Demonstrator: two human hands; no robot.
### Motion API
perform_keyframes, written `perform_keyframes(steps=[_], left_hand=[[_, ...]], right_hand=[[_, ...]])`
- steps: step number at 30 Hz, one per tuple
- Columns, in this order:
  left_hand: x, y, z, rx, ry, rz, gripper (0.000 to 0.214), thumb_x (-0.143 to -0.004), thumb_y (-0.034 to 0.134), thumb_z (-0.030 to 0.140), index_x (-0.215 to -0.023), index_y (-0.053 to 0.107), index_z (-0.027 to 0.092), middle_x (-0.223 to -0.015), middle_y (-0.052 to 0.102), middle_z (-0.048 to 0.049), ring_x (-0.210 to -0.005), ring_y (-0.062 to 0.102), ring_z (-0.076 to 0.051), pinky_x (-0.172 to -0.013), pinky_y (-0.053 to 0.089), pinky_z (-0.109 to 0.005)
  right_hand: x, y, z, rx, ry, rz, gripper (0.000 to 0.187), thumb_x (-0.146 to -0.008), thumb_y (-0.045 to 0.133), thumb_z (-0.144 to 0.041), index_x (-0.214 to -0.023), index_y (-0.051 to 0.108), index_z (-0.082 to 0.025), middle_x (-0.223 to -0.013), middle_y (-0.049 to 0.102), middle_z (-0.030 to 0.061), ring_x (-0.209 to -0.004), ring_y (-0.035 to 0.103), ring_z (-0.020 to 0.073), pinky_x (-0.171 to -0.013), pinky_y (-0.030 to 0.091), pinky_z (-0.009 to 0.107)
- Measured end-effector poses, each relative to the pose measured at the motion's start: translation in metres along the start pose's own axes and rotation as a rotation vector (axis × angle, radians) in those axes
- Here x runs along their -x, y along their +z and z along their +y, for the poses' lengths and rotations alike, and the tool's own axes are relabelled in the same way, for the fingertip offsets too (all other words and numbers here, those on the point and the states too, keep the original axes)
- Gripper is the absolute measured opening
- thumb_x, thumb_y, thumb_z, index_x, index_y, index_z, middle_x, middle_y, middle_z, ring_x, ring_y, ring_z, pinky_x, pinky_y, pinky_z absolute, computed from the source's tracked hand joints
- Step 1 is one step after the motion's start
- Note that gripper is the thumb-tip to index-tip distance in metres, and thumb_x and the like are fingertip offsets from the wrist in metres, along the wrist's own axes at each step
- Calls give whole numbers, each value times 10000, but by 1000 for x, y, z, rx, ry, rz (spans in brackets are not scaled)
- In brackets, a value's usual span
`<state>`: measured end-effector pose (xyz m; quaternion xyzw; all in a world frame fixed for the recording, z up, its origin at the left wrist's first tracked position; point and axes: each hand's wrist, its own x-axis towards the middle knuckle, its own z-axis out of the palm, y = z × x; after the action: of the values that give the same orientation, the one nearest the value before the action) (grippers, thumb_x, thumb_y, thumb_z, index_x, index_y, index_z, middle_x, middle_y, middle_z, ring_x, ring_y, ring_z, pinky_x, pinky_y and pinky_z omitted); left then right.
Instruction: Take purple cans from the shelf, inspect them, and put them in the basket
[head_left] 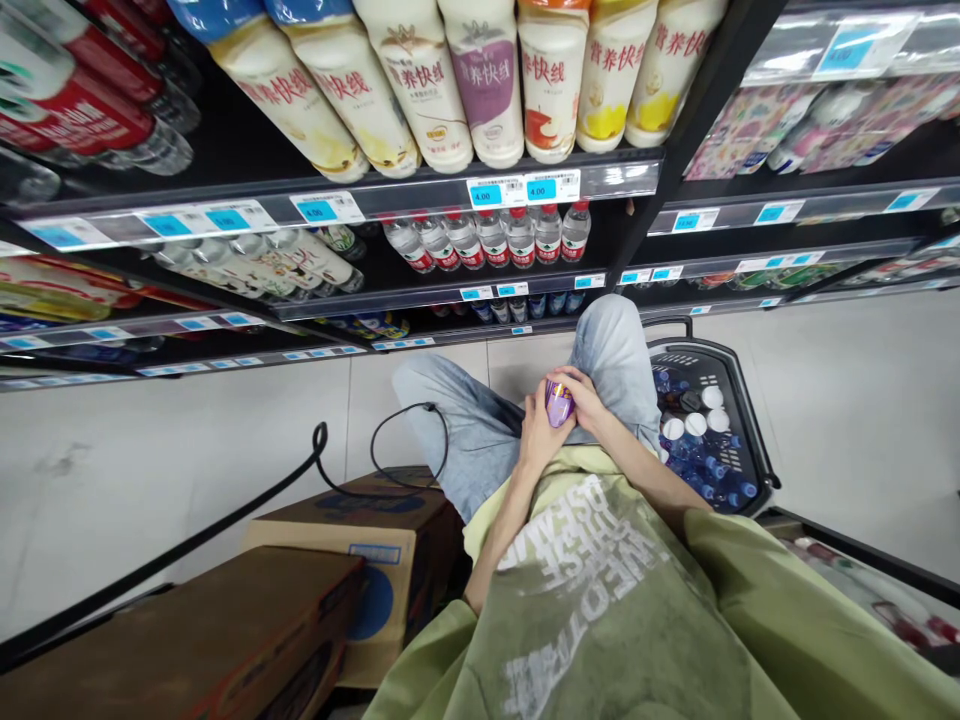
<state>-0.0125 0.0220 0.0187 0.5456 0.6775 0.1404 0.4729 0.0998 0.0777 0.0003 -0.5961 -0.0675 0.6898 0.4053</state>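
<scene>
Both hands rest together above my lap, wrapped round a small purple container (559, 403) with yellow and white print; its exact kind is too small to tell. My left hand (536, 430) closes on its left and near side. Over its far and right side curl the fingers of my right hand (586, 397). Beside my right knee stands a black shopping basket (754, 425). Inside it lie several blue-tinted bottles (697, 470) and white-capped containers (696, 424).
Shelves of drinks run ahead, with large milk-drink bottles (480, 80) above and red-capped water bottles (493, 240) lower down. Cardboard boxes (375, 545) stand at my left. A black cable (225, 525) loops past my left knee. Pale floor tiles (847, 380) lie right of the basket.
</scene>
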Motion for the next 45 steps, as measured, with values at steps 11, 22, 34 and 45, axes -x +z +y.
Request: perform_keyframes(steps=[11, 22, 34, 45], left_hand=[[0, 4, -3, 20, -7, 3, 937, -830, 793, 313, -1631, 330, 162, -1384, 550, -208, -1289, 624, -391, -1065, 531, -513], [-12, 8, -15, 791, -98, 39, 895, -683, 926, 353, -1467, 520, 206, -1379, 651, -133, -1238, 663, -297, -1075, 544, -431], [-7, 3, -8, 829, -227, -94, 863, -734, 912, 399, -1466, 504, 188, -1136, 778, -112, -690, 732, -184, -583, 556, -277], [-8, 5, -12, 892, -213, -67, 916, -622, 972, 389, -1408, 545, 196, -1296, 724, -139, -1039, 736, -285, -864, 643, -429]], right_hand=[[-2, 0, 3, -24, -4, -4, 505, -474, 950, -328, -808, 583, -233, -692, 654, -69, -625, 589, 139, -604, 478, 264], [-6, -4, -2, -295, -12, -90, 545, -570, 882, -346, -996, 550, -274, -890, 767, -36, -787, 746, 227, -730, 615, 360], [-1, -6, -6, -294, -55, -160, 539, -583, 877, -328, -962, 495, -288, -905, 765, -41, -795, 753, 229, -689, 626, 353], [5, -4, -11, -271, -58, -214, 532, -579, 857, -344, -965, 495, -294, -927, 743, -28, -923, 751, 256, -763, 626, 367]])
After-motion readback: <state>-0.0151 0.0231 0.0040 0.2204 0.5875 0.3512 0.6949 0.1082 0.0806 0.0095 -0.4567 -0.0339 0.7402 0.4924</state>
